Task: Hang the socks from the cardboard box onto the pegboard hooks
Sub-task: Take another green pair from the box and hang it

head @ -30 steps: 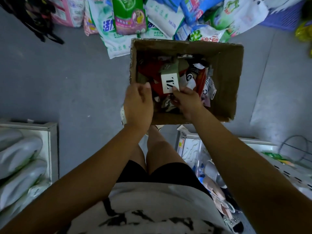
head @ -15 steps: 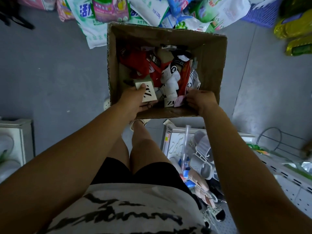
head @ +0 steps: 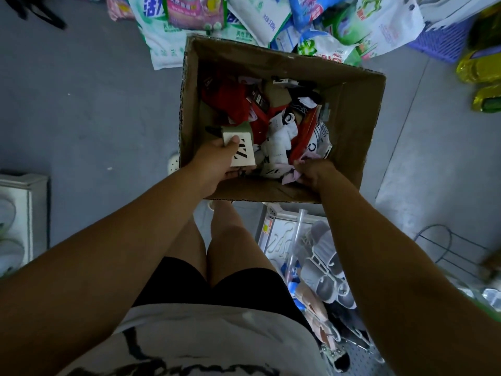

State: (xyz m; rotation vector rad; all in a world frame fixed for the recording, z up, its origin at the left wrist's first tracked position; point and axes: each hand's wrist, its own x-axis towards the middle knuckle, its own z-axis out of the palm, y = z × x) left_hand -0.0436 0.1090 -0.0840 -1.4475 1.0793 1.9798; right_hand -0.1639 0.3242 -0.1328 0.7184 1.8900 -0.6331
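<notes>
Lowest in the frame are a white shirt [head: 217, 337] with black brush marks, black shorts [head: 217, 289] and bare legs, standing on a grey floor [head: 81, 109]. At lower right a white crate [head: 273, 234] holds grey slippers [head: 320, 270] on plastic hangers. A white shelf unit [head: 24, 196] sits at the left edge, and a thin wire rack [head: 447, 248] at the right. Both arms reach up the frame into an open cardboard box [head: 352, 126] on the floor. The left hand [head: 217, 162] grips a green sock pack [head: 240, 147] at the box's near left, thumb pressed on its white label, which carries bold black strokes that I cannot read fully. The right hand [head: 314, 173] is at the near right corner, fingers curled round a pale pink sock [head: 290, 178]. The rest of the socks lie jumbled in the box: red socks [head: 233, 101] at the left, white socks [head: 279, 139] in the middle, black ones toward the far wall, several with paper tags. Beyond the box, along the top of the frame, detergent bags [head: 260, 17] are piled up; one reads "ARIEL" [head: 333, 54], and others bear Chinese print. A purple basket [head: 439, 47] and yellow bottles [head: 479, 69] fill the upper right.
</notes>
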